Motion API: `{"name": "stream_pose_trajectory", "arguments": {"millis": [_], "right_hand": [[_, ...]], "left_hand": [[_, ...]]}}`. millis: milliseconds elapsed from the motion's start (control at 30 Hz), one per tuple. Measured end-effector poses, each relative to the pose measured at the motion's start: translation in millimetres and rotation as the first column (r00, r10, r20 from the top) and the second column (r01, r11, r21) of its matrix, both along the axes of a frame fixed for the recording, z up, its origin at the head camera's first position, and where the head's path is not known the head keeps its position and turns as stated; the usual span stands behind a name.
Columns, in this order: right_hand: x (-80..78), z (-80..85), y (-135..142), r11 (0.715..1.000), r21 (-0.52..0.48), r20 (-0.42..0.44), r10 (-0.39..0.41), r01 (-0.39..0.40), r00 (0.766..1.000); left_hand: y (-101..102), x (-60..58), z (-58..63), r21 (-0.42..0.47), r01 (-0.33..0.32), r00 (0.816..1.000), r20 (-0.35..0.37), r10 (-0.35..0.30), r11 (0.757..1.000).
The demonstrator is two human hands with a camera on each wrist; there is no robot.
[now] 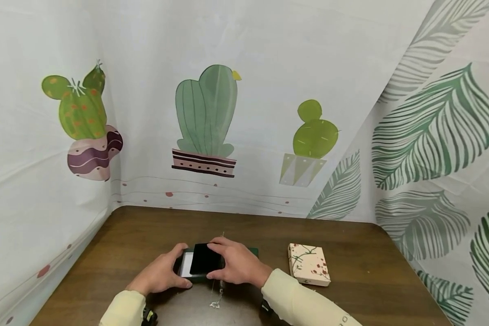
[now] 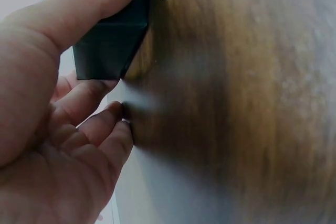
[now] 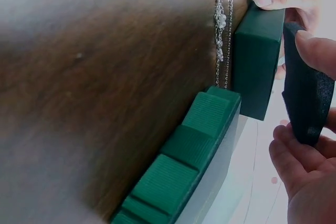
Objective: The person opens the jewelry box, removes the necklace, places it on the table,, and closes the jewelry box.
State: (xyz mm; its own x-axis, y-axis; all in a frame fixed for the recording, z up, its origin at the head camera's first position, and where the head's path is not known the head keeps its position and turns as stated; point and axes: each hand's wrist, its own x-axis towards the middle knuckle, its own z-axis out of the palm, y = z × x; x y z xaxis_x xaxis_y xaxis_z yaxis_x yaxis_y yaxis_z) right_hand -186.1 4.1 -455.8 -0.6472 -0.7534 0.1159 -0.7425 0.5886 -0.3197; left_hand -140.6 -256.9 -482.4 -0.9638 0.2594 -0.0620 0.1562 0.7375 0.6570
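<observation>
A silver chain [image 3: 221,22] lies nearest me on the brown tabletop [image 1: 366,271], fine enough, I judge, to snag or kink if dragged. Just beyond it, my left hand [image 1: 163,270] grips the left end of an open green box [image 3: 256,56], thumb on the near side and fingers on the far. Over the box's right part, my right hand [image 1: 238,262] holds a black pad [image 1: 205,259] between thumb and fingers by its near and far edges (the white interior shows at left). The pad looks light and soft-faced, likely to mark under pressure, so its edges seem the best hold; the box looks stiff and light, apt to slide unless braced. To the right sits a green ribboned piece [image 3: 178,156], then a floral box [image 1: 309,265]; farthest, a cactus-print cloth [image 1: 261,90].
</observation>
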Motion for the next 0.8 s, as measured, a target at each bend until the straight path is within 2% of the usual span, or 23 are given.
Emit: {"name": "stream_pose_trajectory", "arguments": {"millis": [267, 533, 800], "right_hand": [[-0.7, -0.6, -4.1, 1.0, 0.004, -0.024, 0.015, -0.015, 1.0], [-1.2, 1.6, -8.4, 1.0, 0.011, -0.04, 0.019, -0.019, 0.999], [-3.2, -1.9, -15.0, 0.998, 0.049, -0.012, 0.028, -0.027, 1.0]], "left_hand": [[1.3, 0.7, 0.4, 0.01, -0.021, 1.0, 0.023, 0.021, 1.0], [1.5, -0.7, -0.1, 0.003, -0.027, 1.0, 0.015, 0.027, 1.0], [2.0, -0.4, 1.0, 0.028, -0.028, 0.999, 0.029, 0.028, 0.999]]}}
